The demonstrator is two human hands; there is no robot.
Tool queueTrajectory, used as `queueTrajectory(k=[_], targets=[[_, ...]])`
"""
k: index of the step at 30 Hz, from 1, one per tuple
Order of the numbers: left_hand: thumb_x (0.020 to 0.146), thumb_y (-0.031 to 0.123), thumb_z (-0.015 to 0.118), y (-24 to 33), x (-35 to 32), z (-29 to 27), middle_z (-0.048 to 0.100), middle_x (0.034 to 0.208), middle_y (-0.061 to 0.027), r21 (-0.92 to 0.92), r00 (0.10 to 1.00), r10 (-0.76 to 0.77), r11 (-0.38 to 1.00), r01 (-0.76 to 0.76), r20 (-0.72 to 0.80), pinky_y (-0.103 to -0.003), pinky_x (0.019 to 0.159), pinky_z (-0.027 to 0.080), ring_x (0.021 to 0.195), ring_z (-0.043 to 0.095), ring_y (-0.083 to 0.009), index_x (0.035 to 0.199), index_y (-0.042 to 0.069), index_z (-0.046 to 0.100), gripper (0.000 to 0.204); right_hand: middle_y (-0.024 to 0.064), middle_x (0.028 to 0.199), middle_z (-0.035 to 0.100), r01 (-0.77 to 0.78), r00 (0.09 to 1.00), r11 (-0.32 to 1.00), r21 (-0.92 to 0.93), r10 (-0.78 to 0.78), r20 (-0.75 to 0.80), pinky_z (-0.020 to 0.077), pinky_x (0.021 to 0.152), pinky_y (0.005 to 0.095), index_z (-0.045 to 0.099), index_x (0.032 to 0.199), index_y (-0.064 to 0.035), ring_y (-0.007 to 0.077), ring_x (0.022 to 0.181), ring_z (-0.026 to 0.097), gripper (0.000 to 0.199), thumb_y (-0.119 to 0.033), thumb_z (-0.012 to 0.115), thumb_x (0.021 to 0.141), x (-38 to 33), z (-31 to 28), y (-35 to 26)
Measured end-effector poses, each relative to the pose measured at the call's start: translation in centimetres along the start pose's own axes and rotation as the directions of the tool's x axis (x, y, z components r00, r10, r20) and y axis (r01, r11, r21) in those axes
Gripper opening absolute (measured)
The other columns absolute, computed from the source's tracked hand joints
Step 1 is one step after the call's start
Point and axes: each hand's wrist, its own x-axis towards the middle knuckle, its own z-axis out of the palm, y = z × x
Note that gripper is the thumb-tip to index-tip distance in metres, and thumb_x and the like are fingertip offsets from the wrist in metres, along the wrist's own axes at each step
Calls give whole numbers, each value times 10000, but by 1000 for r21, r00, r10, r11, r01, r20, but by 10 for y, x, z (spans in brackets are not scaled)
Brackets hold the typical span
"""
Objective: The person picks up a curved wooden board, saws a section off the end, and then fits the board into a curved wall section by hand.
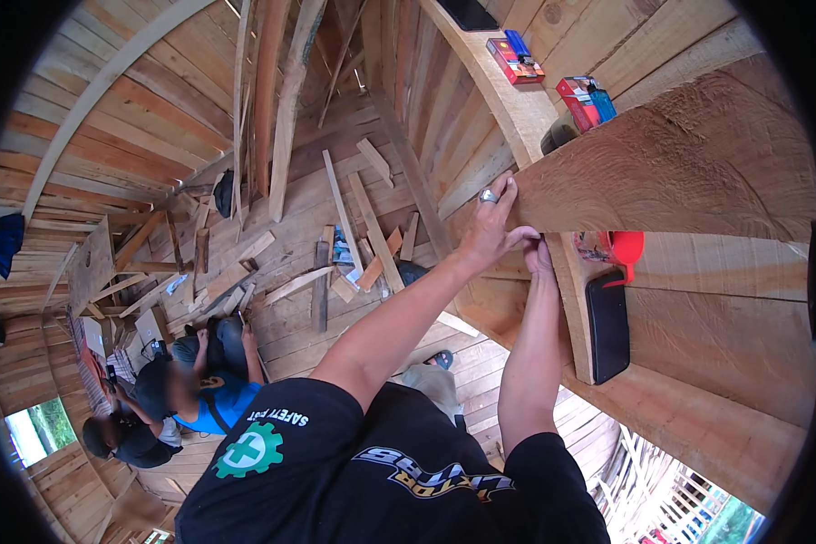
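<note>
Pressing your left hand (488,227) flat against the end of the rough plank (680,168), you keep its fingers spread over the wood; your right hand (539,254) sits just beside it, fingers pinched narrow at the plank's lower edge, on what I cannot tell; the plank runs long to your right, above the shelf (576,308) with the black phone (607,326) and red cup (626,247).

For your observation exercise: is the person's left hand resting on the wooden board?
Yes, the left hand, with a ring on one finger, lies flat against the end of the wooden board.
</note>
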Motion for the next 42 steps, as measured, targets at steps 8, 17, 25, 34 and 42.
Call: queueTrajectory(k=[8,17,25,34,42], targets=[[652,263,869,5,2,-3,450,1364,-268,13,999,-23,1000,22,23,-425,1004,422,1217,483,-425,1307,-102,452,858,-40,727,484,151,987,984,-95,-144,76,402,736,296,593,1189,-91,86,703,449,261,-233,568,972,-51,1,-12],[659,279,869,6,1,-6,470,1349,-271,30,999,-35,999,34,27,-426,984,438,1187,502,-425,1304,-89,460,848,-64,571,343,-160,974,972,-171,128,-185,366,656,242,623,1062,-50,63,546,334,147,-151,560,976,-182,-26,11],[645,289,890,12,4,-10,498,1297,-258,22,994,-92,996,91,61,-427,985,453,1173,525,-401,1406,-49,296,1023,-25,625,502,-711,666,559,-427,339,-665,378,547,232,650,902,-43,73,579,456,149,-163,578,952,-394,-130,89],[627,202,889,34,14,1,459,1322,-223,64,981,-159,986,153,108,-417,1063,376,1242,460,-356,1432,-44,250,1056,177,855,643,-692,631,380,-614,-94,-770,487,769,412,602,962,21,280,813,621,212,-175,533,920,-566,-233,208],[605,212,891,-6,-11,-85,511,1286,-162,-110,929,-228,957,269,291,-392,1047,394,1195,508,-262,1414,-21,322,1016,227,933,629,-800,445,425,-423,-52,-894,482,820,427,568,985,22,343,894,619,231,-196,510,932,-549,-221,231]])
